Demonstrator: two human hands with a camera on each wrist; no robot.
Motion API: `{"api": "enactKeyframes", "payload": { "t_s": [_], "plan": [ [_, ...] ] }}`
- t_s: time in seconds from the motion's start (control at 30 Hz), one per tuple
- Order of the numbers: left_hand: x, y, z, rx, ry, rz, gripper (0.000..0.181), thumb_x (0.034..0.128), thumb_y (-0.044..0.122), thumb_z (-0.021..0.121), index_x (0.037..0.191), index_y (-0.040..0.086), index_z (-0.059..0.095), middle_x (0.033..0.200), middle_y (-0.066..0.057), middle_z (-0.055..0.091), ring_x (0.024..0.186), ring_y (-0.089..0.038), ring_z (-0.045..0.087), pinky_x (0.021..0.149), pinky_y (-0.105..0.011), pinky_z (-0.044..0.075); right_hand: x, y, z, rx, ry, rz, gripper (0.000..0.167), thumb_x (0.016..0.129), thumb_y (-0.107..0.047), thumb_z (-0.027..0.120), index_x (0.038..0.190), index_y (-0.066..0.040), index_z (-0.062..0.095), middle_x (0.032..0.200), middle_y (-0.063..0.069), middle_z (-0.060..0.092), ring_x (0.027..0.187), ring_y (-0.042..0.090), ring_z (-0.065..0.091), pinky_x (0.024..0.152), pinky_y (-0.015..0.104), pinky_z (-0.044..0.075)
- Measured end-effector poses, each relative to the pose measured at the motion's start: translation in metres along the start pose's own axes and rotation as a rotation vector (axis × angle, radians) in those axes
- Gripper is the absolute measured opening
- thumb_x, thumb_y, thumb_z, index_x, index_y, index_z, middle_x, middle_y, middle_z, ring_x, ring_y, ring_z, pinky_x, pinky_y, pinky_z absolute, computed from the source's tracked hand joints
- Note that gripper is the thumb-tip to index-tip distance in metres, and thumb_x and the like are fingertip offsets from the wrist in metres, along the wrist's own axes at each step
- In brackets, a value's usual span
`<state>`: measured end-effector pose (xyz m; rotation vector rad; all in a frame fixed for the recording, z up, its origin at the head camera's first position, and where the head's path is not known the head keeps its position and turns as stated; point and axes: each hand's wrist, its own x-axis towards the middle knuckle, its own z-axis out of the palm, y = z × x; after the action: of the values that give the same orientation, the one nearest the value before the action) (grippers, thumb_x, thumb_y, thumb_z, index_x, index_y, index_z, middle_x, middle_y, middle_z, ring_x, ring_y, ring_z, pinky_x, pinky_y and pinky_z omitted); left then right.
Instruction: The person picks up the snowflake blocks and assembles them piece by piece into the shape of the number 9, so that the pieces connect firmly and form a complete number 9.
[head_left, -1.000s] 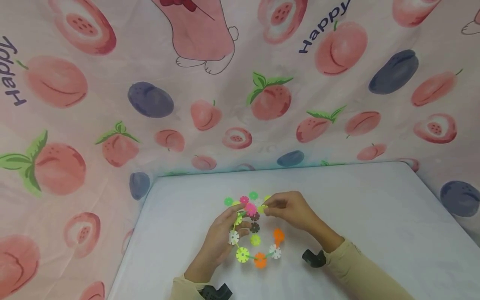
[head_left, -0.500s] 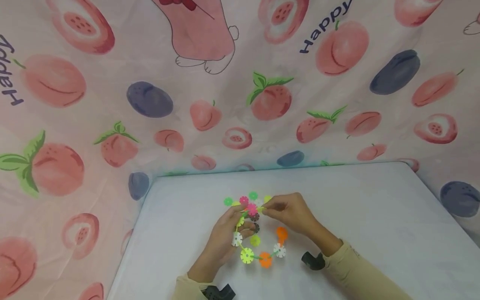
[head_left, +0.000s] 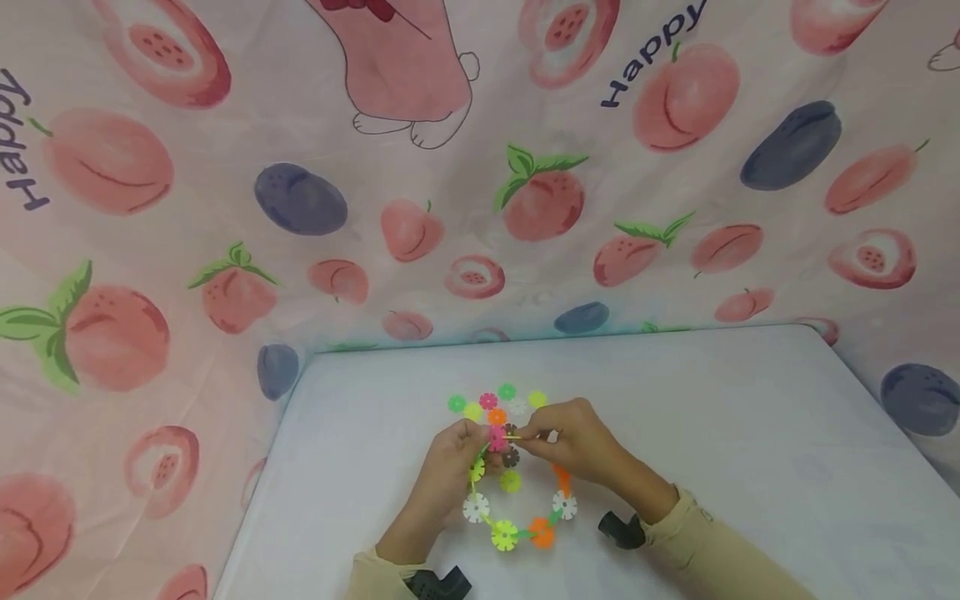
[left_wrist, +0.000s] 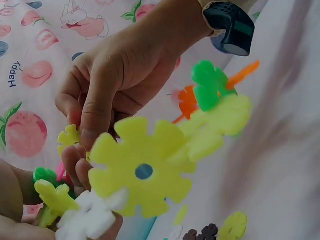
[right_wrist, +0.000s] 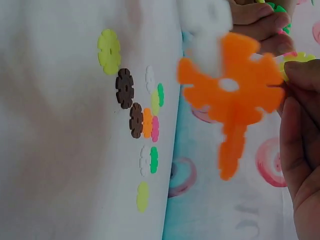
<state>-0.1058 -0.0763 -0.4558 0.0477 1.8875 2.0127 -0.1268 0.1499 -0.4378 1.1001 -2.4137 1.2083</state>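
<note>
My left hand grips a chain of flower-shaped snap discs near its pink disc. My right hand pinches a yellow disc, seen edge-on, against the pink one. The chain hangs in a curve below: a white disc, a yellow-green disc, an orange disc and another white disc. At its far end, linked orange discs loom large in the right wrist view. Fingers partly hide the joint between the pink and yellow discs.
Loose discs lie on the white table behind and below the hands, among them a green disc, a yellow disc and a dark brown disc. A fruit-print cloth hangs behind the table.
Both hands have come slightly down toward the person, with the pink disc between them. The chain's lower part has swung right and down. The yellow disc has turned edge-on.
</note>
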Motion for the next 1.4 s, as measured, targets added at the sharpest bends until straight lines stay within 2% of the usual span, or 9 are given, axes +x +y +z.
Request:
{"api": "enactKeyframes", "payload": {
  "t_s": [0.23,0.43,0.6,0.7,0.8,0.93,1.17,1.3,1.4],
  "plan": [
    [-0.004,-0.001,0.004,0.103,0.050,0.088,0.030,0.1043,0.031,0.059,0.100,0.001,0.058,0.085,-0.004,0.070,0.084,-0.015,0.066,0.083,-0.025,0.058,0.000,0.000,0.003,0.008,0.004,-0.101,0.014,0.081,0.001,0.082,0.086,-0.012,0.080,0.081,-0.004,0.077,0.068,0.002,0.063,0.059,0.013,0.048],
    [-0.004,-0.002,0.003,0.079,0.021,0.095,0.028,0.1056,0.027,0.056,0.100,-0.001,0.056,0.090,-0.014,0.071,0.084,-0.013,0.066,0.083,-0.026,0.059,0.001,0.000,0.006,0.023,0.007,-0.097,0.012,0.081,0.000,0.082,0.085,-0.012,0.079,0.081,-0.005,0.077,0.071,0.002,0.066,0.059,0.013,0.049],
    [-0.003,0.000,0.000,0.074,-0.024,0.040,0.026,0.1073,0.029,0.052,0.107,0.003,0.054,0.099,-0.019,0.071,0.088,-0.015,0.067,0.084,-0.026,0.058,0.000,0.000,0.008,0.007,-0.004,-0.016,0.008,0.083,-0.007,0.084,0.086,-0.013,0.080,0.084,-0.007,0.078,0.074,0.001,0.068,0.060,0.019,0.053],
    [-0.003,0.001,-0.001,0.047,-0.047,0.008,0.030,0.1079,0.030,0.050,0.118,0.003,0.056,0.100,-0.012,0.068,0.087,-0.016,0.064,0.081,-0.026,0.056,0.000,0.002,0.010,0.007,-0.020,0.020,0.010,0.082,-0.010,0.085,0.089,-0.015,0.080,0.086,-0.008,0.078,0.075,0.001,0.067,0.062,0.023,0.056],
    [-0.003,0.001,-0.001,0.011,-0.077,-0.017,0.035,0.1085,0.032,0.048,0.126,0.005,0.060,0.095,-0.006,0.064,0.080,-0.015,0.057,0.073,-0.023,0.051,-0.001,0.005,0.011,0.029,-0.042,0.048,0.012,0.082,-0.013,0.085,0.092,-0.016,0.081,0.088,-0.009,0.078,0.077,0.001,0.068,0.066,0.026,0.059],
    [-0.003,0.000,-0.002,-0.013,-0.117,-0.018,0.038,0.1085,0.035,0.047,0.127,0.006,0.065,0.083,-0.002,0.055,0.070,-0.012,0.047,0.065,-0.022,0.043,-0.002,0.012,0.010,0.079,-0.075,0.101,0.013,0.084,-0.017,0.084,0.097,-0.019,0.081,0.092,-0.010,0.079,0.081,0.001,0.070,0.071,0.026,0.060],
    [-0.006,0.002,-0.007,-0.003,-0.096,-0.022,0.045,0.1036,0.042,0.057,0.127,0.003,0.063,0.078,0.002,0.050,0.066,-0.011,0.042,0.062,-0.020,0.040,-0.003,0.023,0.007,0.176,-0.091,0.329,0.010,0.089,-0.025,0.080,0.099,-0.025,0.079,0.094,-0.014,0.077,0.086,0.005,0.069,0.078,0.027,0.059],
    [-0.007,0.002,-0.010,-0.093,-0.135,-0.024,0.041,0.1025,0.041,0.059,0.123,0.005,0.062,0.077,0.003,0.048,0.062,-0.010,0.039,0.059,-0.020,0.037,-0.004,0.034,0.008,0.211,-0.077,0.445,0.010,0.090,-0.024,0.079,0.100,-0.025,0.078,0.096,-0.010,0.076,0.088,0.008,0.069,0.081,0.028,0.059],
    [-0.008,0.002,-0.012,-0.165,-0.182,-0.007,0.036,0.1041,0.037,0.058,0.121,0.005,0.060,0.079,0.004,0.050,0.060,-0.008,0.038,0.057,-0.019,0.034,-0.004,0.042,0.008,0.233,-0.079,0.498,0.016,0.092,-0.028,0.076,0.104,-0.017,0.077,0.097,-0.006,0.076,0.088,0.013,0.069,0.080,0.029,0.058]
  ]
}}
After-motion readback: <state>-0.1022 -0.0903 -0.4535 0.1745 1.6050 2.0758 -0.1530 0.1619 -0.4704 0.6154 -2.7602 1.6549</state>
